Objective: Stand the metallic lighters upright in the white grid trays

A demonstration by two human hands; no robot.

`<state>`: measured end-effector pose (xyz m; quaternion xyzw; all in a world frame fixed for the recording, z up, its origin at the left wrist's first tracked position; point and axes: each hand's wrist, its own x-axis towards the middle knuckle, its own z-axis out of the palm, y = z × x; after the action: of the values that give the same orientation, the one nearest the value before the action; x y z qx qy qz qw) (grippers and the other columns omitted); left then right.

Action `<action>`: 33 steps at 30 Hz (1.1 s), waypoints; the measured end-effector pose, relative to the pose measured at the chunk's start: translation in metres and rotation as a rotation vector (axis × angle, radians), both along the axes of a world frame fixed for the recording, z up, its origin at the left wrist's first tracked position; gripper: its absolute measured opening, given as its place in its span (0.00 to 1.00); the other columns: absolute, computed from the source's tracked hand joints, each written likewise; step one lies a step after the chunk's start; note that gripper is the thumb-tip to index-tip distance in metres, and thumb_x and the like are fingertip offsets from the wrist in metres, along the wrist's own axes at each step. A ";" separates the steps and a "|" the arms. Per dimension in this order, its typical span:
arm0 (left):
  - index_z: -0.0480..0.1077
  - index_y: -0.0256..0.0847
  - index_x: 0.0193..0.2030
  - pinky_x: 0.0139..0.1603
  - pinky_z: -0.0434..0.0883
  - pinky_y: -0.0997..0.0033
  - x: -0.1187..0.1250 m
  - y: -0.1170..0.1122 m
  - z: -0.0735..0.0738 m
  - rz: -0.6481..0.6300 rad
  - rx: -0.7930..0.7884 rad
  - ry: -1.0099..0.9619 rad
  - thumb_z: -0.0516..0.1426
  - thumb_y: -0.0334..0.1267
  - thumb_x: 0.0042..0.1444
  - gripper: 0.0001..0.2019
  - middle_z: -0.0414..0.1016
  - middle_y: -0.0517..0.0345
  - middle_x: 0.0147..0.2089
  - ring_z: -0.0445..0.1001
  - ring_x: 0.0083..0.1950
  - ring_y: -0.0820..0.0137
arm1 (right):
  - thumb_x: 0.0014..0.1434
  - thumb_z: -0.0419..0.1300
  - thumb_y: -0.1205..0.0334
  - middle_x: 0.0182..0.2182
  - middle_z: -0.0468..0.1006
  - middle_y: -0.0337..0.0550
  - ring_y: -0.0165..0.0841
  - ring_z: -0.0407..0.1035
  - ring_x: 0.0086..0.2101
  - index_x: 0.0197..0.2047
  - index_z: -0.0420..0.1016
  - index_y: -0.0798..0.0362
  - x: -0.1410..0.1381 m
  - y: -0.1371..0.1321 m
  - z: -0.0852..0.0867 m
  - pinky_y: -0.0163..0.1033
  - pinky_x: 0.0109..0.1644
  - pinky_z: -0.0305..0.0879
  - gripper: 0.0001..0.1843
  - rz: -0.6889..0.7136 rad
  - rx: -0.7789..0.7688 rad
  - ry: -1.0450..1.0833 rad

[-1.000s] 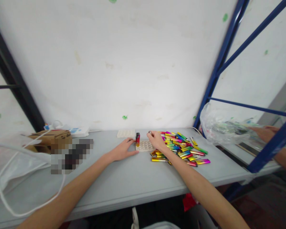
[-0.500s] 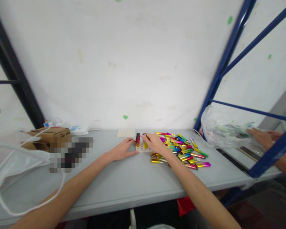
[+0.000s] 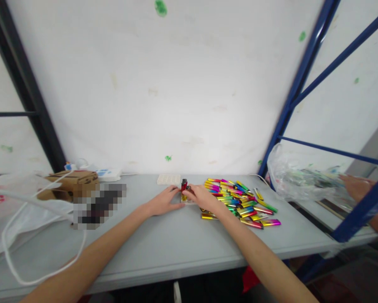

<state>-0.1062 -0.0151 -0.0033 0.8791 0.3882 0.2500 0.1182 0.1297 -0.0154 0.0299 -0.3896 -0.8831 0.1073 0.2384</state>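
A pale tray with round holes [image 3: 191,203] lies on the table between my hands, largely covered by them. In its left end a red and yellow lighter [image 3: 184,186] with a black top stands upright. My left hand [image 3: 164,201] rests at the tray's left end, thumb and fingers apart, fingertips by the standing lighter. Over the tray, my right hand [image 3: 202,197] has its fingers closed on a lighter just right of the standing one; the hand mostly hides it. Right of the tray spreads a loose pile of shiny multicoloured lighters [image 3: 239,203].
A second pale tray [image 3: 168,179] lies near the wall. To the left are a cardboard box [image 3: 72,182], plastic bags [image 3: 21,210] and a white cable [image 3: 9,256]. At right stand a blue rack post [image 3: 286,109] and a clear bag [image 3: 286,176]. Another person's hand [image 3: 354,187] is beyond.
My right hand has shifted left over the tray, closer to the standing lighter, and now covers the yellow lighter seen before. My left hand stays at the tray's left end. The view has tilted slightly.
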 end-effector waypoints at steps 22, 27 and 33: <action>0.70 0.41 0.64 0.72 0.67 0.53 0.001 -0.001 0.007 0.062 -0.029 0.094 0.57 0.65 0.64 0.33 0.72 0.42 0.68 0.72 0.69 0.49 | 0.71 0.63 0.62 0.46 0.87 0.55 0.41 0.80 0.45 0.49 0.86 0.58 0.091 0.052 0.007 0.38 0.50 0.68 0.12 -0.382 -0.090 -0.271; 0.70 0.41 0.63 0.72 0.67 0.54 0.001 -0.002 0.007 0.053 -0.031 0.078 0.57 0.64 0.65 0.31 0.72 0.43 0.67 0.73 0.67 0.50 | 0.71 0.62 0.63 0.44 0.88 0.54 0.41 0.81 0.43 0.46 0.87 0.56 0.089 0.051 0.009 0.38 0.48 0.68 0.11 -0.391 -0.140 -0.272; 0.70 0.40 0.64 0.73 0.66 0.54 0.001 -0.001 0.006 0.060 -0.038 0.082 0.58 0.63 0.64 0.32 0.71 0.42 0.68 0.73 0.68 0.50 | 0.70 0.62 0.64 0.45 0.87 0.56 0.42 0.80 0.45 0.48 0.82 0.58 0.090 0.054 0.001 0.39 0.48 0.68 0.09 -0.424 -0.123 -0.260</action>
<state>-0.1054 -0.0163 0.0026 0.8743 0.4233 0.2098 0.1112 0.2199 0.0391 0.0313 -0.5905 -0.7966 0.0576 0.1159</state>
